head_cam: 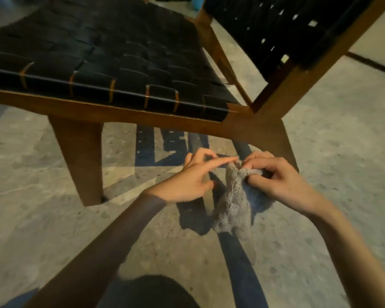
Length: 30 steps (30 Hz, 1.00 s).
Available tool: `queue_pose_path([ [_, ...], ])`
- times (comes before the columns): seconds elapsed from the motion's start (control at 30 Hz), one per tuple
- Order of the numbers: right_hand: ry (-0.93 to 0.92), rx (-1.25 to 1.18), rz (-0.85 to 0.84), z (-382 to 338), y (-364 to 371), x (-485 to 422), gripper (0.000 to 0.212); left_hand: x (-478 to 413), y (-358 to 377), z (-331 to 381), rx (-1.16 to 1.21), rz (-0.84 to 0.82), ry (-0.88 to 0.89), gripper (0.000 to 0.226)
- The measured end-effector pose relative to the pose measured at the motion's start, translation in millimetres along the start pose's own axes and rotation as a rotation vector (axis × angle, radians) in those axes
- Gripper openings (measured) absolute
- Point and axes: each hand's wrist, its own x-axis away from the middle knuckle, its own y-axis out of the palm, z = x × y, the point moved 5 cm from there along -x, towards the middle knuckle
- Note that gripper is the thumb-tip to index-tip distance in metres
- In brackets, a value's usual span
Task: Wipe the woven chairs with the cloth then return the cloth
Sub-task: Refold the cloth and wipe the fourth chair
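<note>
Holding grey cloth [232, 203] in right hand [278, 178], fingers curled round its upper edge; bulk hangs free above floor [331, 152], below front rail of woven chair [102, 63]. Left hand [192, 176] grasps nothing, forefinger extended to touch cloth's top corner, likely sorting a fold for a flat wiping face. Seat within reach. Cloth not yet on weave.

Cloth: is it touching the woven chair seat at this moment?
No, the cloth hangs from the right hand in front of the chair seat, above the floor.
</note>
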Motion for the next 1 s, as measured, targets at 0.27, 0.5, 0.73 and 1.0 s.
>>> queue_pose_path([
  [0.27,0.222,0.184,0.394,59.7,-35.5,16.4,0.027,-31.9,19.5,22.7,0.290,0.029,-0.126,0.012],
  [0.5,0.485,-0.936,-0.051,99.5,45.5,28.2,0.022,-44.6,27.7,13.1,0.234,0.191,-0.067,0.011],
  [0.73,0.652,-0.951,0.636,167.5,17.5,49.1,0.021,-41.1,24.3,44.4,-0.499,0.554,0.196,0.026],
  [1.0,0.913,-1.509,0.625,225.8,16.2,11.2,0.033,-44.3,28.9,29.5,-1.269,0.509,0.231,0.074],
])
